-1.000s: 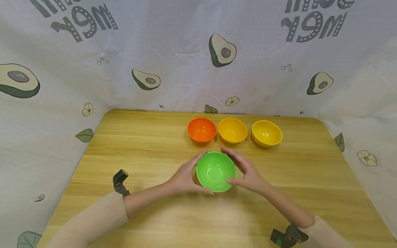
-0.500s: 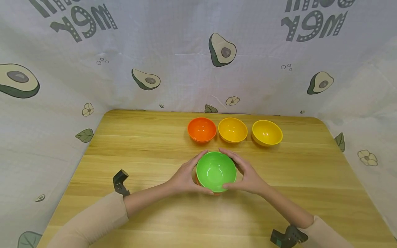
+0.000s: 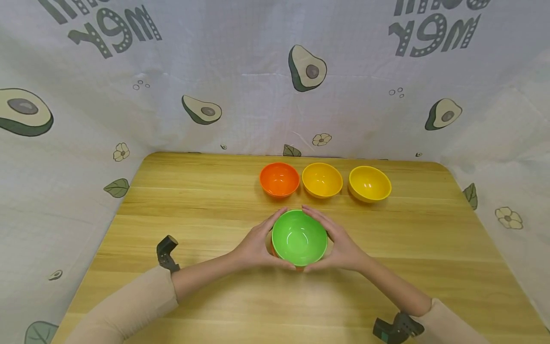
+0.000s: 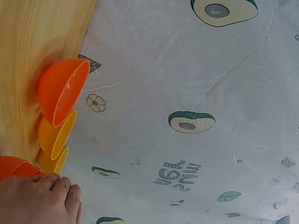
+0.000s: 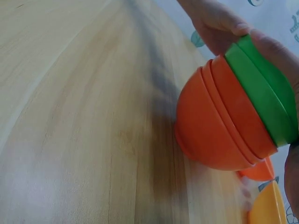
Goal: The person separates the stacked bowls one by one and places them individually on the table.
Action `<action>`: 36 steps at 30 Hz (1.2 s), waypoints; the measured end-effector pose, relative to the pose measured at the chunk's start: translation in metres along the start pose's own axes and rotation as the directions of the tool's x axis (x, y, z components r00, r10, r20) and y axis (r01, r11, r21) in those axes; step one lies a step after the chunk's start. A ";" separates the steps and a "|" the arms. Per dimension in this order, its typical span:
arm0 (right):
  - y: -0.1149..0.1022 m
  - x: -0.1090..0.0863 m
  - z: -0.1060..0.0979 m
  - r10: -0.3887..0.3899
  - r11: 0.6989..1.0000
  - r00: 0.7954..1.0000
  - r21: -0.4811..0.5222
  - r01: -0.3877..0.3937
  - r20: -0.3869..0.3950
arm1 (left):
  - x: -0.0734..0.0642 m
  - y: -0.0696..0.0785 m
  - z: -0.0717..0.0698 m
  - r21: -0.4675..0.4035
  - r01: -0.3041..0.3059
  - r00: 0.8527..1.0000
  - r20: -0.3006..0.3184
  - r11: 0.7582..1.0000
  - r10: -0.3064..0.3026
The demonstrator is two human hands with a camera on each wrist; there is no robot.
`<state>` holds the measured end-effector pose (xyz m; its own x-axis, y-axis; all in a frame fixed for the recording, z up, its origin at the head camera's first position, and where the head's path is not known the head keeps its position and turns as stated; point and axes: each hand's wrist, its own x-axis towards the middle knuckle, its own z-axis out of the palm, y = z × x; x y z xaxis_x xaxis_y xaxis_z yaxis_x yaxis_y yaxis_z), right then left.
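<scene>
A green bowl point(image 3: 299, 237) sits nested on top of orange bowls point(image 5: 215, 126) on the wooden table point(image 3: 193, 205), in front of me. My left hand point(image 3: 257, 243) cups the stack's left side, with thumb and fingers curled round it. Curled the same way, my right hand point(image 3: 341, 243) wraps the right side, and the fingertips of both hands nearly meet at the far rim. In the right wrist view the green bowl point(image 5: 261, 88) shows as a band above the orange ones, the stack resting on the table. My left hand's fingers point(image 4: 37, 200) show beside the orange stack point(image 4: 14, 168).
Behind the stack stands a row of single bowls: orange point(image 3: 279, 180), amber point(image 3: 322, 180) and yellow point(image 3: 369, 184). An avocado-print cloth point(image 3: 275, 95) walls in the table on three sides. Bare wood lies left, right and in front of the stack.
My right hand has closed in against the green bowl's right side, its thumb dropping from over the rim to the near side. The left hand and the stack have stayed put.
</scene>
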<state>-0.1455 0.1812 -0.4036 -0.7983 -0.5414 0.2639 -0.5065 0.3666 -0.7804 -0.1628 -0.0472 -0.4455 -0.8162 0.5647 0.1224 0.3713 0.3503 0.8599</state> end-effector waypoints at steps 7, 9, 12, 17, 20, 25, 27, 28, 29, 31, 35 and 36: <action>-0.006 0.006 -0.003 0.031 0.999 0.999 -0.017 -0.030 0.033 | 0.000 0.001 -0.001 0.005 0.011 1.000 0.017 1.000 -0.011; -0.007 0.007 -0.004 0.044 0.999 0.998 -0.020 -0.043 0.043 | 0.000 0.000 -0.001 0.001 0.013 1.000 0.018 1.000 -0.013; -0.007 0.008 -0.005 0.055 0.998 0.997 -0.023 -0.054 0.051 | 0.001 0.000 -0.001 -0.001 0.009 1.000 0.017 1.000 -0.009; -0.007 0.009 -0.004 0.053 0.998 0.997 -0.024 -0.052 0.049 | 0.002 -0.001 -0.003 -0.005 -0.014 1.000 0.007 1.000 0.014; -0.006 0.010 -0.003 0.047 0.998 0.998 -0.032 -0.046 0.036 | 0.002 -0.002 -0.004 -0.010 -0.036 0.999 0.003 0.999 0.036; -0.005 0.011 0.000 0.018 0.999 1.000 -0.034 -0.018 0.000 | 0.003 -0.004 -0.004 -0.003 -0.055 0.998 0.005 0.998 0.055; -0.004 0.010 0.001 0.002 1.000 1.000 -0.030 -0.002 -0.011 | 0.002 -0.004 -0.004 0.006 -0.063 0.998 0.003 0.998 0.063; -0.003 0.010 0.001 -0.006 1.000 1.000 -0.029 0.006 -0.015 | 0.002 -0.004 -0.004 0.010 -0.067 0.998 0.002 0.998 0.067; -0.003 0.010 0.002 -0.015 1.000 1.000 -0.028 0.014 -0.019 | 0.002 -0.005 -0.004 0.014 -0.071 0.998 0.001 0.997 0.071; -0.002 0.010 0.002 -0.026 0.999 0.999 -0.022 0.025 -0.026 | 0.002 -0.006 -0.004 0.018 -0.078 0.997 0.002 0.997 0.078; -0.002 0.010 0.003 -0.036 0.999 0.999 -0.024 0.035 -0.038 | 0.002 -0.007 -0.004 0.019 -0.092 0.996 0.002 0.996 0.092; -0.002 0.010 0.003 -0.036 0.999 0.999 -0.023 0.035 -0.040 | 0.002 -0.008 -0.004 0.018 -0.096 0.995 0.001 0.995 0.096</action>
<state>-0.1516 0.1727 -0.4016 -0.7920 -0.5232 0.3146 -0.5416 0.3645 -0.7575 -0.1688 -0.0516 -0.4500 -0.7761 0.5967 0.2042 0.4562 0.3076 0.8351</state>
